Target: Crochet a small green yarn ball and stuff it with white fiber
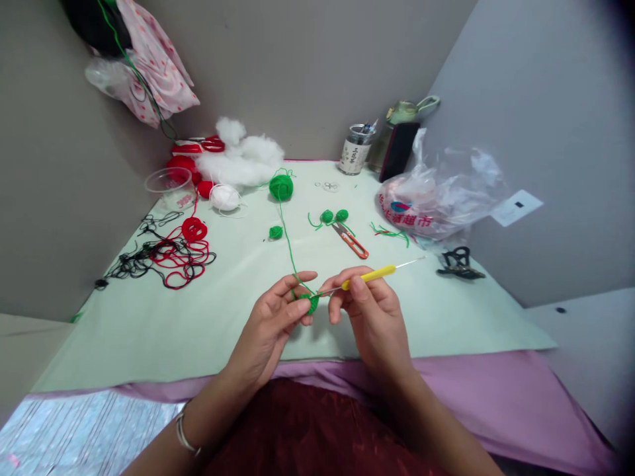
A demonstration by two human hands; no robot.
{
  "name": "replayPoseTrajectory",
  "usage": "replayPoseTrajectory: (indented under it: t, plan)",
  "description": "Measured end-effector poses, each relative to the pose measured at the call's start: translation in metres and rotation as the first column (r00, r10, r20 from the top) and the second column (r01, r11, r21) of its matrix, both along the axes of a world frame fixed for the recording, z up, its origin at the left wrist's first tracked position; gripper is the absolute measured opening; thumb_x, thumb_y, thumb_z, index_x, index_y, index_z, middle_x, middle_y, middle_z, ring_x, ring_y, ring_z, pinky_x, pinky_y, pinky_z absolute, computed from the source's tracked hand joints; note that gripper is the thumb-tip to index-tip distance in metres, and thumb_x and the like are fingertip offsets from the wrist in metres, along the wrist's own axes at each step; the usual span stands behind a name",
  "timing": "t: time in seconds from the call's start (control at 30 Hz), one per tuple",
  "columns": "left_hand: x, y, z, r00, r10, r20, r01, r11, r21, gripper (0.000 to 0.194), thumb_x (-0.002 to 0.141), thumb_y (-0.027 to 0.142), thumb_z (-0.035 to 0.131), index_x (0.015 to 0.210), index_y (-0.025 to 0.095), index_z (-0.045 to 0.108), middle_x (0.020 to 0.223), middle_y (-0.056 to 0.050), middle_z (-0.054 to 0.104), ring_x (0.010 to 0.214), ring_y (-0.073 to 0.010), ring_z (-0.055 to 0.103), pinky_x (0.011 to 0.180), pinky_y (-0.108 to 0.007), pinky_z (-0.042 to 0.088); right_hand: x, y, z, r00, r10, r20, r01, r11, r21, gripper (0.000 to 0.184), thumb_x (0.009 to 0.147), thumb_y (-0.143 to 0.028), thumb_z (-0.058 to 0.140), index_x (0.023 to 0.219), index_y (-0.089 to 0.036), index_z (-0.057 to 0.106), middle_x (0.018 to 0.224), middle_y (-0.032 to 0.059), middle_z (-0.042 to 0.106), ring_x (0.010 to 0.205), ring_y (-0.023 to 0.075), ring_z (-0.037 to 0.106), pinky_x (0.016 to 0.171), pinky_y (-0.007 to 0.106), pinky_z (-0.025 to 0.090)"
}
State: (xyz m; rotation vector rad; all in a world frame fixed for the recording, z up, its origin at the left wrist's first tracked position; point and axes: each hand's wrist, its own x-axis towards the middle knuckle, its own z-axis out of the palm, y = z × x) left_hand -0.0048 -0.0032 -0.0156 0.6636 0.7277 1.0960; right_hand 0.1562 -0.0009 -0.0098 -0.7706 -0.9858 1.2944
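Between its thumb and fingers my left hand (272, 324) pinches a small green crochet piece (312, 303). Green yarn (288, 246) runs from the fingers of that hand back to a green yarn ball (281, 188). My right hand (374, 311) is closed on the yellow handle of a crochet hook (370, 276). The hook's metal tip meets the top edge of the green piece; whether a loop is on it is too small to tell. Beyond the hands lie orange thread snips (353, 242) and two small green crocheted balls (334, 216).
At left are tangled black yarn (136, 258), red yarn (194, 230), a white yarn ball (225, 197) and white stuffing (243, 162). A pen cup (356, 151), a phone (399, 151) and a plastic bag (431, 198) stand at the back right. A black claw clip (459, 263) lies at right.
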Motion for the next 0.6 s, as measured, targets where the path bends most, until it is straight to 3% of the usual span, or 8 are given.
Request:
replayPoseTrajectory:
  t: [0.33,0.6]
  plan:
    - [-0.003,-0.007,0.002,0.967,0.142,-0.212,-0.11,0.982,0.154,0.032,0.082,0.027,0.085,0.113,0.027,0.08,0.087,0.0,0.061,0.086,-0.0131,0.056,0.081,-0.023,0.046,0.002,-0.013,0.001,0.947,-0.144,0.286,0.079,0.97,0.228,0.021,0.107,-0.027,0.054,0.101,-0.025,0.075,0.095,0.0007,0.077,0.066,0.011,0.069,0.066,0.027,0.054]
    - [-0.006,-0.007,-0.002,0.927,0.168,-0.335,-0.082,0.963,0.256,0.031,0.087,0.025,0.081,0.118,0.029,0.078,0.087,0.001,0.064,0.087,-0.0138,0.058,0.085,-0.024,0.045,0.001,-0.016,0.0,0.91,-0.206,0.361,0.097,0.95,0.298,0.023,0.108,-0.023,0.052,0.105,-0.024,0.074,0.095,0.0027,0.076,0.067,0.0135,0.069,0.067,0.031,0.057]
